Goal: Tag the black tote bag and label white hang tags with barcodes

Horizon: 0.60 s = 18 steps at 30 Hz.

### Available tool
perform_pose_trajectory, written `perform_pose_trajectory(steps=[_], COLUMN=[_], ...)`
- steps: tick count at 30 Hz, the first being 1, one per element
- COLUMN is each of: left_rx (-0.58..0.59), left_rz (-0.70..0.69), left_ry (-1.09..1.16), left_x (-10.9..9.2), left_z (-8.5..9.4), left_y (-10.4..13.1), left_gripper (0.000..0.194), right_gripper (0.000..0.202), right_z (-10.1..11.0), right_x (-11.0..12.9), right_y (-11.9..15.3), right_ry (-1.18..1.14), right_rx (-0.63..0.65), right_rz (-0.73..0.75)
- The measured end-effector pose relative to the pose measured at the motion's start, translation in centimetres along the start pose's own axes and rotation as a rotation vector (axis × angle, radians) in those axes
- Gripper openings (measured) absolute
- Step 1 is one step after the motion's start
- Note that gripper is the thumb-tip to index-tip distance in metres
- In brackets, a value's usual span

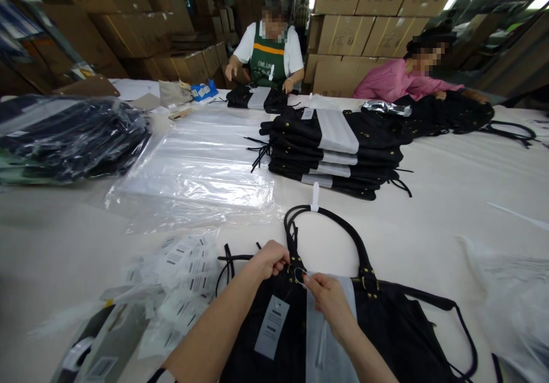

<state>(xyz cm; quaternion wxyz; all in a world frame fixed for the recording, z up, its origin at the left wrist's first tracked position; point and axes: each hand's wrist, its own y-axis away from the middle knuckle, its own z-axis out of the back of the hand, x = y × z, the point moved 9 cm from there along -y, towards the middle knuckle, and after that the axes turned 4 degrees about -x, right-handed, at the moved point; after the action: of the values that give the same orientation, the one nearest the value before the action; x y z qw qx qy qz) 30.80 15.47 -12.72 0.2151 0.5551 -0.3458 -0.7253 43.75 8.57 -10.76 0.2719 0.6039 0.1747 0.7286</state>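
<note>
A black handbag (386, 326) lies flat before me, its handle (349, 234) arched away and a pale strip of wrapping (330, 337) across its middle. At the base of the handle's left end, my left hand (274, 259) is closed in a pinch; what is between its fingertips is hidden. My right hand (329, 297) pinches a thin white loop of string (299, 274) just beside it. A grey hang tag (272, 327) with printed text rests on the bag below my hands. Around the top of the handle sits a white strap (315, 197).
Loose printed labels (189, 268) and a grey box (109, 343) lie at the left. Clear plastic bags (197, 166) are beyond them, beside stacked black handbags (295, 157). Plastic-wrapped goods (64, 137) are at far left. Two people (274, 57) work across the table (463, 200).
</note>
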Motion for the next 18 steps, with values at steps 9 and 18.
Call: perform_pose_trajectory(steps=[9,18], left_rx=[0.201,0.258], left_rz=[0.033,0.038], left_ry=[0.012,-0.193], left_x=[0.1,-0.7], left_z=[-0.8,-1.6], left_y=[1.5,1.1], left_gripper=[0.014,0.018], right_gripper=[0.024,0.023], right_z=[-1.2,-2.7], right_x=[-1.4,-1.7], right_y=[0.0,0.3], right_ry=[-0.162,-0.308], right_rx=[-0.054,-0.067], right_rz=[-0.196,-0.195])
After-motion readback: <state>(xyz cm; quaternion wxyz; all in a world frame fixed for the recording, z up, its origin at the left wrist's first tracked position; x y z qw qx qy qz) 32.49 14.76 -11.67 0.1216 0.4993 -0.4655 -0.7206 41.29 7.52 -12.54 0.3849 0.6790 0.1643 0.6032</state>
